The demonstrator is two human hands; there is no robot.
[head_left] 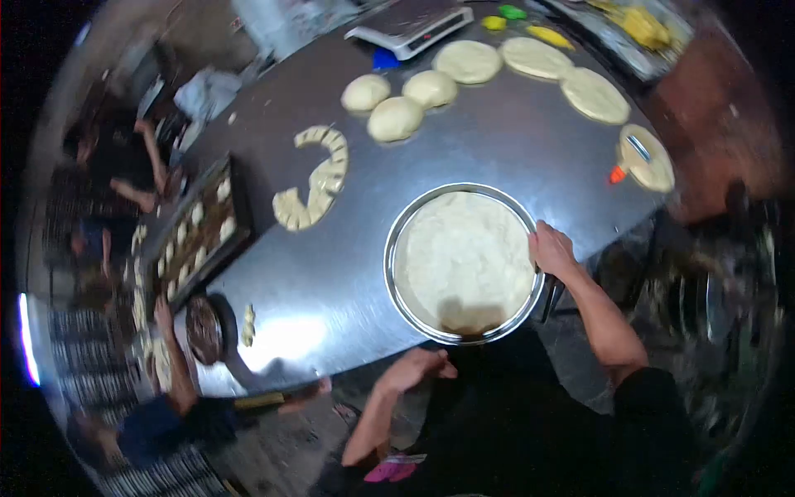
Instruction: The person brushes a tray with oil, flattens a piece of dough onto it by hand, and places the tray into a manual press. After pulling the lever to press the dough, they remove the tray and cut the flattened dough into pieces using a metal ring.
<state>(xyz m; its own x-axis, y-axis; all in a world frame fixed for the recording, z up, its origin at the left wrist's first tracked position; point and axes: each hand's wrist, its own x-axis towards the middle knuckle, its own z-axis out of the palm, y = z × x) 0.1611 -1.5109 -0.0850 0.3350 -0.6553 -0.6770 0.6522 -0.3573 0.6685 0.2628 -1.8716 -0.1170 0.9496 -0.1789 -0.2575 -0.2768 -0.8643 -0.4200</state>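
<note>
A large round metal bowl (399,300) stands at the table's near edge, filled with a pale, dough-like mass (464,257). My right hand (552,248) grips the bowl's rim on its right side. Just below the bowl's near left rim is my left hand (414,369), apart from it, with loosely bent fingers and nothing visible in them. Beyond the bowl lie rounded dough balls (395,118) and flattened dough discs (468,62). To the left, a curved strip of cut dough (319,186) rests on the table.
A cutter with an orange handle (618,174) lies by the rightmost dough disc (654,166). At the back stands a scale (410,29). A dark tray (203,224) of small dough pieces is on the left, beside a round brown dish (204,329). Co-workers' hands (163,315) are at that end.
</note>
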